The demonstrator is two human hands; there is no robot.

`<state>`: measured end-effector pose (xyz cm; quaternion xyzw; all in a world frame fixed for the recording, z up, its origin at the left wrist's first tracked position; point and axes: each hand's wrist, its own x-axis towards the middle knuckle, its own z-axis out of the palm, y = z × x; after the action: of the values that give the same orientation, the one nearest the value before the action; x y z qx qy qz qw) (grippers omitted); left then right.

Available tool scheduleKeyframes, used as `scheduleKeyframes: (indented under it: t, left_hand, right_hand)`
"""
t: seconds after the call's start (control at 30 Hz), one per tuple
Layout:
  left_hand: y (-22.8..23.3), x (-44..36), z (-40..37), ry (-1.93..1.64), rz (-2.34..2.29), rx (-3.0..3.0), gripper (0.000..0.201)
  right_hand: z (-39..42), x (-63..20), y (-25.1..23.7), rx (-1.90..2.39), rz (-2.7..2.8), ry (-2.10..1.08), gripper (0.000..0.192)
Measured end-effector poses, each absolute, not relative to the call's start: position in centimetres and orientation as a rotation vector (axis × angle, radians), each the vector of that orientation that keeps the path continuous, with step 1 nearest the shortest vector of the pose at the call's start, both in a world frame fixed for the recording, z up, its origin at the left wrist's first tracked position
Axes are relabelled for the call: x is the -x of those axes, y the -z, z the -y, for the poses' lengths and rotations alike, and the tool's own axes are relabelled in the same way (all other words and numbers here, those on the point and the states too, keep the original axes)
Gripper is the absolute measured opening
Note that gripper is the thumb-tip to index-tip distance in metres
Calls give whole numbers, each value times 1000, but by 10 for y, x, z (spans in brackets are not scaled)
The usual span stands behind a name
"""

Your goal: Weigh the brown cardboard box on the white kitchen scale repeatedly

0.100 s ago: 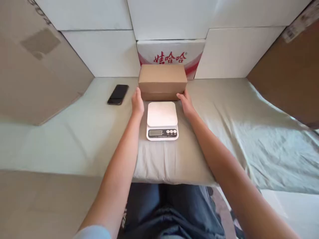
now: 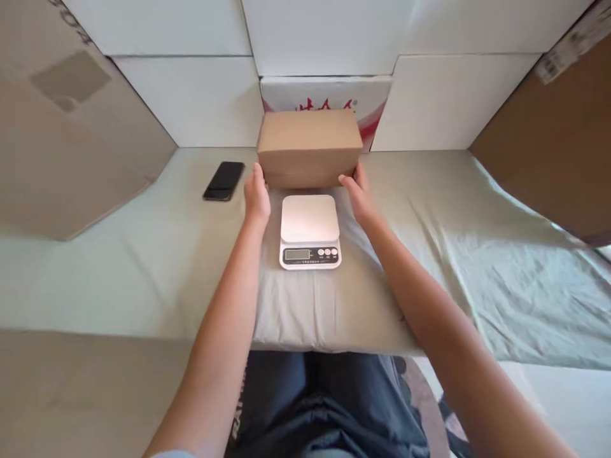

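The box (image 2: 310, 147) is up! A tenth of a second back it sat lower, its bottom edge down on the cloth just behind the scale (image 2: 310, 231), with the red lettering on the carton (image 2: 329, 95) behind it plain to read. Now its top edge has climbed to cover most of that lettering, and the box looks a touch bigger and nearer. My read: it has come clear of the surface (image 2: 143, 254) and is being carried, though the gap beneath it is hard to make out from here.

Both hands are clamped on it, one at each end. The left hand (image 2: 256, 196) presses the box's lower left corner, at about 9 o'clock of the box, fingers pointing away from the person, palm turned inward. The right hand (image 2: 359, 194) mirrors it at 3 o'clock, fingertips on the lower right corner, thumb side up. Both have slid up and slightly outward with the box. The forearms run long and nearly straight, forming a V that closes toward 12 o'clock, with the scale lying between the wrists.

The box hangs just beyond the scale, at its 12 o'clock, not over the plate yet. The scale's plate is bare. A phone (image 2: 224, 180) lies flat at the scale's 10 o'clock, well apart from the left hand, untouched.
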<state>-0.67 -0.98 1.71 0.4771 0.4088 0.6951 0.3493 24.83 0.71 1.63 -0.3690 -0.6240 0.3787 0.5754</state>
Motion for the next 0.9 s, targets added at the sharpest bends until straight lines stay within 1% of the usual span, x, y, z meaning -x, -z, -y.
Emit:
scheduleKeyframes:
  t: [0.07, 0.17, 0.27, 0.37, 0.53, 0.73, 0.9]
  left_hand:
    - [-29, 11, 30, -1790, -1087, -1263, 90]
    - [-40, 15, 81, -1734, -1112, -1272, 94]
    - [-39, 13, 134, -1695, -1160, -1234, 94]
    - [-30, 7, 166, -1671, -1227, -1189, 96]
    - [-16, -2, 174, -1672, -1285, -1175, 98]
    - [-13, -2, 169, -1641, -1305, -1181, 103]
    - [-16, -4, 169, -1625, -1300, -1202, 97]
  right_hand:
    - [5, -253, -28, 801, 1546, -812, 76]
    - [48, -261, -45, 736, 1635, -775, 76]
    - [102, -267, -52, 740, 1651, -866, 73]
    - [138, -270, -48, 789, 1606, -944, 70]
    - [151, -269, -36, 818, 1539, -967, 66]
    - [153, -266, -25, 884, 1489, -969, 66]
    - [150, -267, -19, 914, 1492, -939, 64]
